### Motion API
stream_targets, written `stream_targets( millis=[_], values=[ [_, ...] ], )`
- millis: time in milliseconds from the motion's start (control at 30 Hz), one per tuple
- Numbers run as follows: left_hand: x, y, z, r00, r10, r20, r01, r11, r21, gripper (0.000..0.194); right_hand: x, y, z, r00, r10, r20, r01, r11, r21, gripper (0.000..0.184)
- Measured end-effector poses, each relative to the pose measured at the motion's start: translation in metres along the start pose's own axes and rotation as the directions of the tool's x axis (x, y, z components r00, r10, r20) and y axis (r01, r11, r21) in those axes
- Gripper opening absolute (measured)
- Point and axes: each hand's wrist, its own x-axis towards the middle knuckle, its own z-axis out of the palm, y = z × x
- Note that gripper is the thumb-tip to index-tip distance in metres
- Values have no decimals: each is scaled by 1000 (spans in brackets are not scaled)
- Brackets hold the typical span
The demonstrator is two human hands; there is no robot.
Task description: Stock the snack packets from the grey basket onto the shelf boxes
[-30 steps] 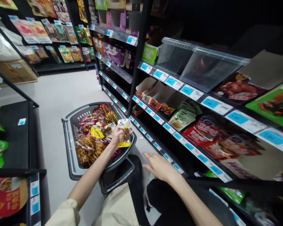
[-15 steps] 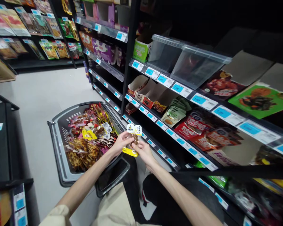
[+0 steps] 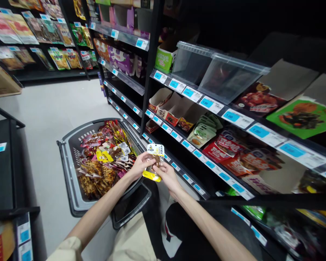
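Note:
Between both hands is a small sealed snack packet, white at the top, yellow at the bottom, with a brown piece of food showing through clear plastic. My left hand grips its left side, thumb across the front. My right hand pinches the lower right side. Left of the hands stands a grey shopping basket on the floor, heaped with packets. Among them, similar yellow-and-clear packets lie on top, with brown packets at the near end.
Black shelving with price labels runs along the right. It holds clear plastic bins, open cartons, green packets and red packets. A black shelf unit stands at the left, and a cardboard box sits farther back.
The view has shifted slightly, so everything sits a little farther right and lower. Both hands keep hold of the packet, with almost no change in grip.

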Motion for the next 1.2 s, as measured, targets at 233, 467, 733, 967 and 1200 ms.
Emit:
stream_targets(
  millis=[233,467,733,967,1200],
  values=[
    [0,0,0,999,41,15,-41,999,2,50,1,-3,-1,997,-68,-39,66,996,-56,52],
    [5,-10,-2,979,124,-163,-105,988,117,69,3,5,-7,979,-200,-41,188,962,-199,38],
    [-2,-3,0,998,-12,54,19,992,-121,51,-11,0,-9,803,-566,187,422,319,-848,46],
    [-3,-1,4,996,-82,22,85,967,-241,50,-18,-1,-3,782,-473,405,405,-107,-908,56],
    [0,2,3,995,-100,-7,95,968,-231,47,-19,-3,0,817,-399,416,399,-129,-908,58]
  ],
)
